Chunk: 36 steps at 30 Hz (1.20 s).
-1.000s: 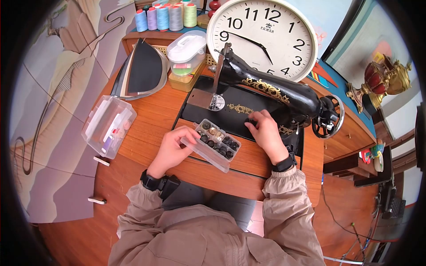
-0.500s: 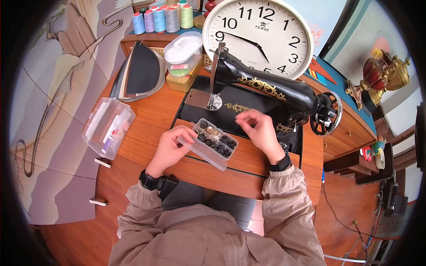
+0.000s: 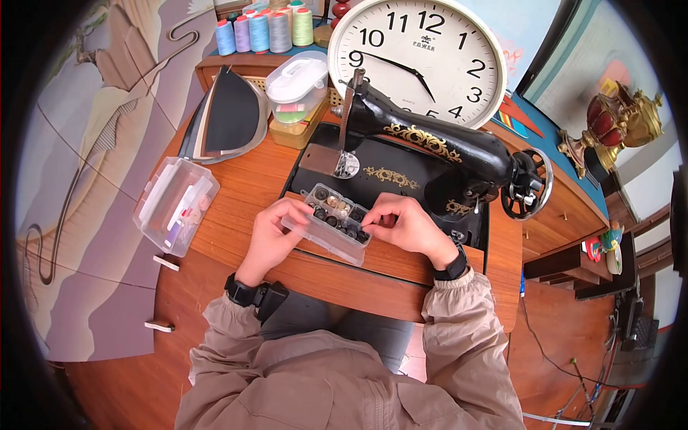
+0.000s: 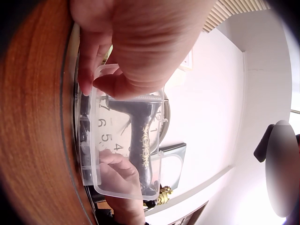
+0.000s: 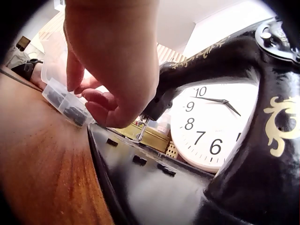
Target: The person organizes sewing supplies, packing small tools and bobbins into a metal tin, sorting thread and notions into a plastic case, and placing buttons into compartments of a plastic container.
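A clear compartment box (image 3: pixel 340 198) of small round pieces, mostly dark, lies in front of the sewing machine (image 3: pixel 423 140). My left hand (image 3: pixel 274 233) grips its raised clear lid (image 3: pixel 335 245), thumb and fingers at the left end. In the left wrist view the lid (image 4: pixel 117 192) stands up beneath the left hand (image 4: pixel 145 42). My right hand (image 3: pixel 410 226) is at the box's right end, fingers bent and fingertips over the dark pieces. The right wrist view has the right hand (image 5: pixel 115 56) beside the box (image 5: pixel 70 107); whether its fingertips hold a piece is hidden.
Left on the table stands an open clear case (image 3: pixel 175 208), with black-topped sheets (image 3: pixel 233 115) behind it. A lidded tub (image 3: pixel 299 82) sits on a yellow box (image 3: pixel 294 134). Thread spools (image 3: pixel 259 32) and a large clock (image 3: pixel 419 57) stand at the back.
My right hand has moved from over the machine bed left and toward me, down to the box's right end. The left hand still grips the lid, and the box has shifted slightly.
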Each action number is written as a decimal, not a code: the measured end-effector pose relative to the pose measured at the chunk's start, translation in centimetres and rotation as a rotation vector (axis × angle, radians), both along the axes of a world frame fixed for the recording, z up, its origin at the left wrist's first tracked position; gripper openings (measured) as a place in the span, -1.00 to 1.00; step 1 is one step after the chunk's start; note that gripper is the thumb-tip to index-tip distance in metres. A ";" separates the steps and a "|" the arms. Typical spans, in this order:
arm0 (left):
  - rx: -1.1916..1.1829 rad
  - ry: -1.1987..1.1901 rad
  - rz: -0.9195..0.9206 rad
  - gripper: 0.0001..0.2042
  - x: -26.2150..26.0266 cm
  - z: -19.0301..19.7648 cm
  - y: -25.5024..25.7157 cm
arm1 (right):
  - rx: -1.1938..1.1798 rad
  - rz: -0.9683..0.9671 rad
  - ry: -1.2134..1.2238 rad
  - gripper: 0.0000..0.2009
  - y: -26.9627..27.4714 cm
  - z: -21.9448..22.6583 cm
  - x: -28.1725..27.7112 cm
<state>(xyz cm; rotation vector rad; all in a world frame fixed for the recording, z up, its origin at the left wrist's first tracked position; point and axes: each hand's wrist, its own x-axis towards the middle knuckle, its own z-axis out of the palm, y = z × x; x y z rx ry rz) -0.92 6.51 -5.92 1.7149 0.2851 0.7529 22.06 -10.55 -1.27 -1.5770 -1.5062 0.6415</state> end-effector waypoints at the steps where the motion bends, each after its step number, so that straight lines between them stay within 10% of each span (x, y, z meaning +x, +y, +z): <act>1: 0.010 -0.005 0.012 -0.85 0.0 0.0 0.0 | -0.012 0.018 -0.038 -0.86 0.0 -0.1 0.0; 13: 0.051 -0.002 0.024 -0.87 0.0 0.1 0.0 | 0.141 0.001 -0.738 -0.93 -0.5 1.5 -2.7; 36: 0.009 0.007 -0.019 -0.87 0.0 0.3 -0.2 | 0.059 -0.195 -0.500 -0.95 -0.7 0.5 -3.3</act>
